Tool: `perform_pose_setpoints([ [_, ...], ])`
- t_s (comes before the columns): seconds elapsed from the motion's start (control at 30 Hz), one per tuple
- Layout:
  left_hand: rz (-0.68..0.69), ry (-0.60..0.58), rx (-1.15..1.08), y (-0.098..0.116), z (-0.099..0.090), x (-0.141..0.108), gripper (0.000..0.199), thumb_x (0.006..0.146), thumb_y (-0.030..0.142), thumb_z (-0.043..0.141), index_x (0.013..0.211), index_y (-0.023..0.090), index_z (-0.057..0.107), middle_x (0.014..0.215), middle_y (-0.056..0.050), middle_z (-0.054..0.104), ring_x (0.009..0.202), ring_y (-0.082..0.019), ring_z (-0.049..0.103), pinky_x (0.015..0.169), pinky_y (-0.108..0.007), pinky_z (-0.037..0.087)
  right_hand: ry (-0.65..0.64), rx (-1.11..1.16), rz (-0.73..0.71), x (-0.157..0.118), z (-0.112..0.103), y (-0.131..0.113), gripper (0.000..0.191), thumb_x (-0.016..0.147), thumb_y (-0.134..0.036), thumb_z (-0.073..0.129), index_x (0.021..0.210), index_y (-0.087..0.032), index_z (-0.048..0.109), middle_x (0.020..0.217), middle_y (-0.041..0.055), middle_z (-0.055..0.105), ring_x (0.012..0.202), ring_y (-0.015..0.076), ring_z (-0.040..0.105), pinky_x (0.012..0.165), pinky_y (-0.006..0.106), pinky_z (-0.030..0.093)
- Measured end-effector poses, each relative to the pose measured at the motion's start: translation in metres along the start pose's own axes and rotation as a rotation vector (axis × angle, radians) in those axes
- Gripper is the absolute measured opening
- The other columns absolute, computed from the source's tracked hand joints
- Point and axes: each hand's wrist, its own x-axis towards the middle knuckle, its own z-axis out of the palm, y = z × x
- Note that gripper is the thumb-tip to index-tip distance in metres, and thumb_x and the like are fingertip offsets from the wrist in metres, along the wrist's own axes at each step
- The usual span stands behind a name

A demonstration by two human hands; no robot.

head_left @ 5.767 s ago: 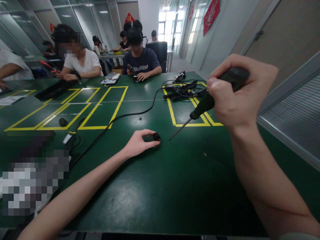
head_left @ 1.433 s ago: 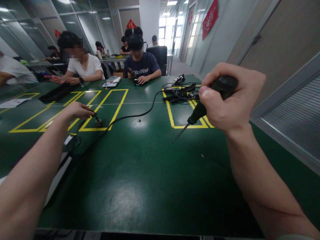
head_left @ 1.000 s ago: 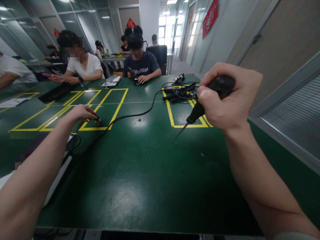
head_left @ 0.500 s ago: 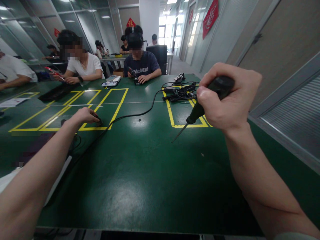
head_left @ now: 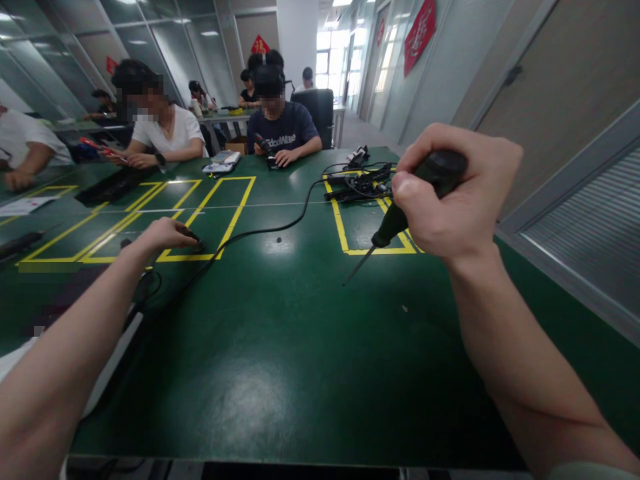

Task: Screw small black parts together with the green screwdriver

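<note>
In the head view my right hand [head_left: 450,193] is closed round the dark green handle of a screwdriver [head_left: 390,227], whose thin shaft points down and left above the green table [head_left: 310,347]. My left hand [head_left: 170,233] reaches to the left part of the table, at a small dark object [head_left: 197,245] inside a yellow tape outline. Its fingers are curled onto that object, which is too small to name. A black cable [head_left: 250,233] runs from beside my left arm toward a heap of black parts [head_left: 363,185] at the back.
Across the table a person in a dark shirt [head_left: 287,130] handles a small black device. A person in white [head_left: 175,133] sits left of them, near a black tray [head_left: 113,187]. A dark tool [head_left: 20,245] lies at the far left. A tiny dark piece [head_left: 279,240] lies mid-table.
The dark tool has come into view at the far left, and the arm of the person there has moved. My hands have barely moved.
</note>
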Motion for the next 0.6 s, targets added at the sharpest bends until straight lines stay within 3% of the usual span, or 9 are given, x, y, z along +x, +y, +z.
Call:
perform_pose_setpoints([
  [0.33, 0.030, -0.074, 0.177, -0.0015, 0.0034, 0.0054, 0.030, 0.070, 0.048, 0.076, 0.071, 0.018, 0.076, 0.071, -0.004, 0.075, 0.071, -0.021, 0.068, 0.066, -0.026, 0.050, 0.006, -0.017, -0.006, 0.0005, 0.0007, -0.0026, 0.013, 0.071, -0.021, 0.056, 0.062, -0.025, 0.047, 0.053, -0.0039, 0.048, 0.046, 0.0122, 0.042, 0.046, 0.029, 0.034],
  [0.6, 0.055, -0.129, 0.111, -0.0019, 0.0044, 0.0086, 0.028, 0.064, 0.035, 0.079, 0.087, 0.020, 0.078, 0.087, -0.003, 0.080, 0.079, -0.019, 0.071, 0.069, -0.024, 0.054, -0.016, -0.008, -0.019, 0.0000, -0.0004, 0.0004, 0.016, 0.075, -0.021, 0.059, 0.064, -0.025, 0.048, 0.054, -0.0046, 0.048, 0.046, 0.0119, 0.043, 0.045, 0.029, 0.035],
])
